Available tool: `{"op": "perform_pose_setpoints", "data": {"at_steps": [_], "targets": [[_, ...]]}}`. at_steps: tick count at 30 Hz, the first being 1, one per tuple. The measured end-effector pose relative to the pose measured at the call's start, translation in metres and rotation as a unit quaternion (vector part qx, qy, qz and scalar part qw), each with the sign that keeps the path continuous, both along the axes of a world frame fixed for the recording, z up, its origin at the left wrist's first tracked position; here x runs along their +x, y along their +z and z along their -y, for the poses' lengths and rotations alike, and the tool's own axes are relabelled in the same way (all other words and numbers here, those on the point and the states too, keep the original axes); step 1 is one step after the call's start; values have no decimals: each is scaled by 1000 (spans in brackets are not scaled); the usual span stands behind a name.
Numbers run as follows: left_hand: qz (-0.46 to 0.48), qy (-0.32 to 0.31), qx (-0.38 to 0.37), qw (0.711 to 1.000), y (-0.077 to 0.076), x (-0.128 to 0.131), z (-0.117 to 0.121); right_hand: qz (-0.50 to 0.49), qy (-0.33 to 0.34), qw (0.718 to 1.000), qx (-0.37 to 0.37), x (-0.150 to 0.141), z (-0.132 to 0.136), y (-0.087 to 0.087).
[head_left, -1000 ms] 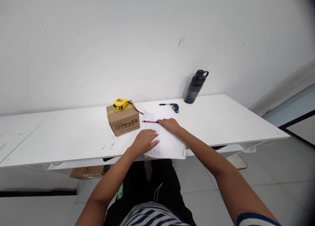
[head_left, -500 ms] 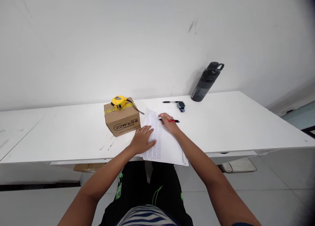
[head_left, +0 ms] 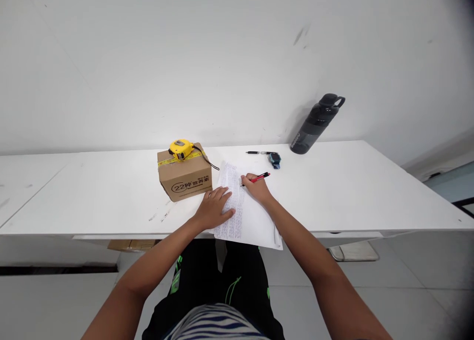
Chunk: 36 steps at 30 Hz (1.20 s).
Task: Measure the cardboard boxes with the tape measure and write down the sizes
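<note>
A white sheet of paper lies on the table at its front edge, its left part covered in dense columns of handwriting. My left hand rests flat on the paper's left side, fingers spread, close to the cardboard box. In my right hand is a red and black pen, its tip down at the paper just right of the written columns. The fingers are closed round the pen's lower part, and its upper end leans to the right.
A cardboard box stands left of the paper, with a yellow tape measure on top. Behind the paper lie a black pen and a blue-banded watch. Farther right stands a dark bottle by the wall. The white table runs sideways.
My right hand has shifted slightly, and its pen now tilts more upright, with the upper end raised. The left hand stays flat on the paper. The view has moved a little.
</note>
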<state>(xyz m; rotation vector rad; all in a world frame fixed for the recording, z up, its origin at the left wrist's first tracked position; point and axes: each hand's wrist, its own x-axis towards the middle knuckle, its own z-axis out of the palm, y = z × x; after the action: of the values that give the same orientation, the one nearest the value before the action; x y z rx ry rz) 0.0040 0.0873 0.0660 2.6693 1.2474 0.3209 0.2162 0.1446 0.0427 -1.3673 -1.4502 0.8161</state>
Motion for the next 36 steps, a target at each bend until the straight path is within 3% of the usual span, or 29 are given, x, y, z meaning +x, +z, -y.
{"op": "perform_pose_setpoints", "data": {"at_steps": [36], "targets": [[22, 7, -13, 1000, -3, -4, 1, 10, -39, 999, 3, -2, 6, 3]]}}
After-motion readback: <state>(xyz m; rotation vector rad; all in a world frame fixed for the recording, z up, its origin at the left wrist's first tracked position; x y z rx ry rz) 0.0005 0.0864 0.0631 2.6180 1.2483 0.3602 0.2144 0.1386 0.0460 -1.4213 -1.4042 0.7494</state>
